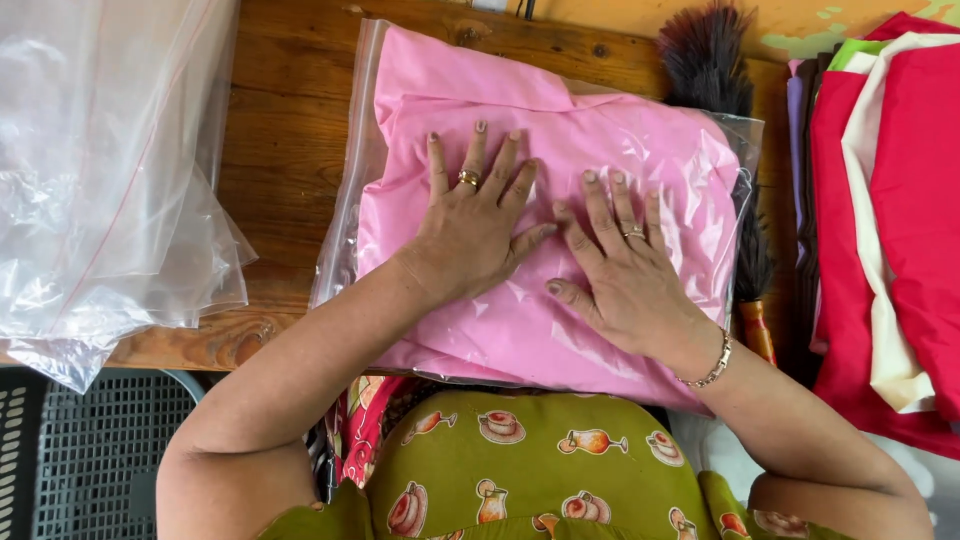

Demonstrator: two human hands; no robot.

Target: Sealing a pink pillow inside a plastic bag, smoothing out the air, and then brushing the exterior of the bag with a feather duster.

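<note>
Cloth (600,150), pink and folded, lies sealed inside a clear plastic bag (345,215) at the middle of the wooden worktop (285,140). Both hands press flat on top of it, fingers spread and pointing toward twelve o'clock, gripping nothing. The left hand (475,230) rests on the bag's centre and wears a gold ring; the right hand (625,270) lies just beside it at three o'clock, thumbs nearly touching, with a ring and a chain bracelet (712,367) at the wrist. The bag's near edge hangs over the worktop's rim toward six o'clock, above the person's green patterned top (540,470).

At nine o'clock from the bag, a loose pile of empty clear plastic bags (100,180) covers the worktop's end. Below it, at seven o'clock, sits a dark slatted crate (90,440). At one o'clock, partly under the bag's far corner, a dark feather duster (705,60) runs down the bag's right side. At three o'clock, well apart from the hands, lies a stack of folded red and cream cloths (900,220).
</note>
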